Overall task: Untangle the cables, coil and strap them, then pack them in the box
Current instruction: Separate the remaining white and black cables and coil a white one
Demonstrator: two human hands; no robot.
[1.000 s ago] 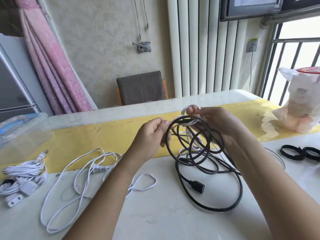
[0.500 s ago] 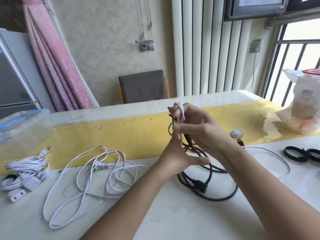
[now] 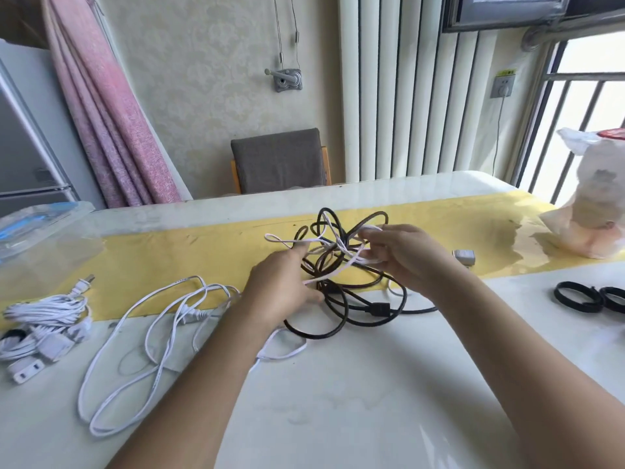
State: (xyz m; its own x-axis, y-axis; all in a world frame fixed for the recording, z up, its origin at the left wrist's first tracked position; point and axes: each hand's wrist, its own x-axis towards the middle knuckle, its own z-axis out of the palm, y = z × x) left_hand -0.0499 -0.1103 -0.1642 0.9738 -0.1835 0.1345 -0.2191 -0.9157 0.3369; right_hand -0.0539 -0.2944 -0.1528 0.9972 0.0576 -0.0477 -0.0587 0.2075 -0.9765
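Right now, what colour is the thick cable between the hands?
The thick cable is black; head view shows it best.

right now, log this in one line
step: untangling | left hand: touching black cable | right hand: pinching white cable | black straps: untouched

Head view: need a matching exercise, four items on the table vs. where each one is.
Items:
1. black-and-white cable tangle
2. loose white cable
3. black strap rings
4. clear plastic box

Places:
A. far right of the table
B. left rear of the table
C. between left hand and right hand
D. spread flat, left of the left hand

Pairs: 1-C, 2-D, 3-A, 4-B
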